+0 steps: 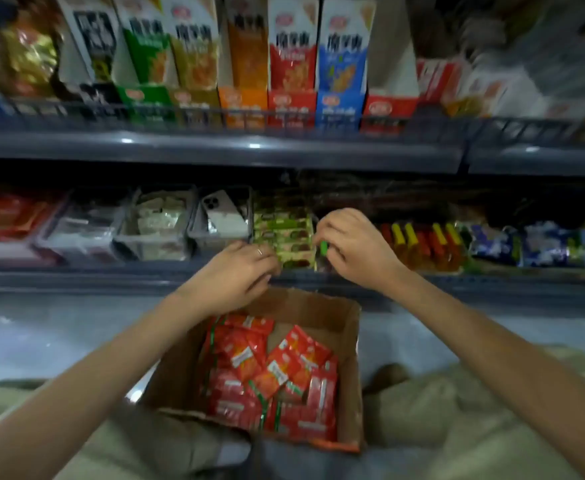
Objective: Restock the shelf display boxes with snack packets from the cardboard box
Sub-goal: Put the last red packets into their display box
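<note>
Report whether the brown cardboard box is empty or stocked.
Stocked: loose red foil snack packets lie piled inside the open-topped brown cardboard box.

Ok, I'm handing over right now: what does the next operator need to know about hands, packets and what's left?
Right hand pinches a green packet at the right edge of the green display row on the lower shelf.
Left hand is curled at that row's front; whether it holds anything is unclear.
Cardboard box sits on the lap, with many red packets inside.
Done: green row looks well filled.
Left: seat this packet, then probably shelve the red ones.
</note>
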{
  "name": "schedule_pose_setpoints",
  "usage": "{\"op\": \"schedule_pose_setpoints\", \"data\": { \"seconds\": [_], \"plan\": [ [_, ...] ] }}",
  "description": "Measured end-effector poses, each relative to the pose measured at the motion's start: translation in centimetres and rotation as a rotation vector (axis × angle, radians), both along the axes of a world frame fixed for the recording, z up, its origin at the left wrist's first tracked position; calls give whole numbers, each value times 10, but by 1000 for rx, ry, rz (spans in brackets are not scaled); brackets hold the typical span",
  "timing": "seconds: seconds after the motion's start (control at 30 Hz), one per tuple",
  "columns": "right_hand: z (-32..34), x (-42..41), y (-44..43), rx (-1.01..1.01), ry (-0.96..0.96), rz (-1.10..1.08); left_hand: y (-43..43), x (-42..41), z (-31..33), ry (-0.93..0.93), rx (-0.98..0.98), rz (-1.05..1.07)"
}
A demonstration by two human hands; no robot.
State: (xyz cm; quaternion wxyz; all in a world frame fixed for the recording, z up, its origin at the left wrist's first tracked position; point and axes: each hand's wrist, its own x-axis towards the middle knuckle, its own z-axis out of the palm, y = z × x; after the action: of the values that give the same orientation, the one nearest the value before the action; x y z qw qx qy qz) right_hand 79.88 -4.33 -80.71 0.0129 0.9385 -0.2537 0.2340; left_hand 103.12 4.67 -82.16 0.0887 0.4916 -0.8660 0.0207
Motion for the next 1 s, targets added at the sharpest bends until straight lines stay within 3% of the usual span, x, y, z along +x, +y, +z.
{"op": "schedule_pose_setpoints", "data": {
  "seconds": [0.17, 0.3, 0.43, 0.57, 0.77, 0.87, 1.0],
  "plan": [
    [-111, 7, 62, 505, 319, 35, 75, 21, -78, -13, 335, 73],
    [-175, 13, 92, 1036, 559, -28, 106, 38, -120, 98, 523, 232],
    [-212, 24, 107, 1233, 843, -93, 116, 50, -132, 302, 595, 412],
    [-237, 44, 113, 1106, 936, -217, 112, 56, -132, 378, 464, 524],
    [-245, 81, 131, 807, 1147, -140, 113, 61, -152, 335, 646, 557],
    [-258, 96, 137, 785, 1243, -216, 110, 62, -154, 377, 636, 584],
    [-269, 79, 138, 784, 1199, -284, 106, 64, -158, 387, 643, 610]
  ]
}}
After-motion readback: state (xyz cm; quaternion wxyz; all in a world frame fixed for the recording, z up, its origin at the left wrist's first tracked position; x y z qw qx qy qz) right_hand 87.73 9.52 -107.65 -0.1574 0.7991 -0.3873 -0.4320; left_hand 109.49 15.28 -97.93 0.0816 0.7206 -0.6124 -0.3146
